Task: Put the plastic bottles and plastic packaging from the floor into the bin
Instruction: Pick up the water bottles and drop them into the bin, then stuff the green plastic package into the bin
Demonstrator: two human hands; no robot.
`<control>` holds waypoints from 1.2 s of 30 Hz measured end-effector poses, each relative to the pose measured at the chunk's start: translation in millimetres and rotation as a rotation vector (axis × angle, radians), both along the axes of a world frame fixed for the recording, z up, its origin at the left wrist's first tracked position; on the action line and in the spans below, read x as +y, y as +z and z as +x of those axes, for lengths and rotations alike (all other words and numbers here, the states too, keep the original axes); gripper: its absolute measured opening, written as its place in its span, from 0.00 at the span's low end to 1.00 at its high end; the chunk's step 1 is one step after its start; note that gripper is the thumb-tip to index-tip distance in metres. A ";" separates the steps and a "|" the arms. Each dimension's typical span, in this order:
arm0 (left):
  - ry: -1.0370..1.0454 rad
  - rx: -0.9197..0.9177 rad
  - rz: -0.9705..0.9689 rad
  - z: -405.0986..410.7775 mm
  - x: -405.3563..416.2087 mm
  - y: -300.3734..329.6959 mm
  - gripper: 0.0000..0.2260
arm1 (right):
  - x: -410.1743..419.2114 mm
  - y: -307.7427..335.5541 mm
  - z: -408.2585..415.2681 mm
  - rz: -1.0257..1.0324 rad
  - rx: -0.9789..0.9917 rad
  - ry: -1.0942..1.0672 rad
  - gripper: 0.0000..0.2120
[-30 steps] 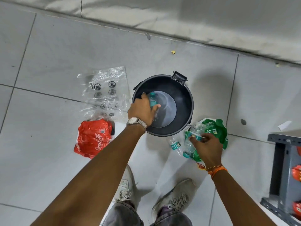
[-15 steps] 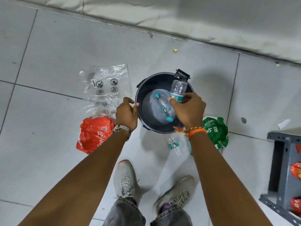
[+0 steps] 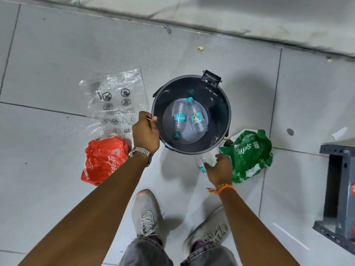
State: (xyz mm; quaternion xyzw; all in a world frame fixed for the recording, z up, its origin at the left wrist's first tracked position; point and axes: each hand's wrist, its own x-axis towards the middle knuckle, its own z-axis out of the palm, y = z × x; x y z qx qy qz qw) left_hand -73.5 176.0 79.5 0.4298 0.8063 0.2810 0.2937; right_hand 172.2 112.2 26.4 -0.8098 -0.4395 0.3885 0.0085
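Note:
A black round bin (image 3: pixel 221 104) stands on the tiled floor. Two clear bottles with teal labels (image 3: pixel 179 117) (image 3: pixel 196 118) lie on its bottom. My left hand (image 3: pixel 146 131) grips the bin's left rim, thumb over the edge. My right hand (image 3: pixel 219 167) hovers with fingers spread just below the bin, over a third clear bottle (image 3: pixel 201 163) lying on the floor; the hand partly hides it. Green Sprite packaging (image 3: pixel 249 154) lies right of that hand. Red Coca-Cola packaging (image 3: pixel 104 160) and a clear plastic bag (image 3: pixel 115 98) lie left of the bin.
My two grey shoes (image 3: pixel 148 214) stand below the bin. A grey metal rack (image 3: pixel 340 189) stands at the right edge, with a white paper scrap (image 3: pixel 340 133) beyond it. A raised pale ledge (image 3: pixel 211 14) runs along the top.
My left hand released the first bottle into the bin and took hold of the rim. My right hand carried a second bottle over, dropped it in, and came back down to the floor.

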 end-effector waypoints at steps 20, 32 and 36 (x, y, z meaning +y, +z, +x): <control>0.003 0.107 -0.110 8.0 -5.0 6.8 0.12 | 63.5 110.6 3.5 0.707 0.161 -0.726 0.19; 0.070 0.197 -0.214 13.7 -0.7 8.2 0.13 | 115.1 93.9 -43.9 0.753 0.109 -0.343 0.07; 0.099 0.233 -0.132 17.4 -2.9 -0.5 0.15 | 85.8 45.8 20.0 0.726 -0.061 -0.685 0.10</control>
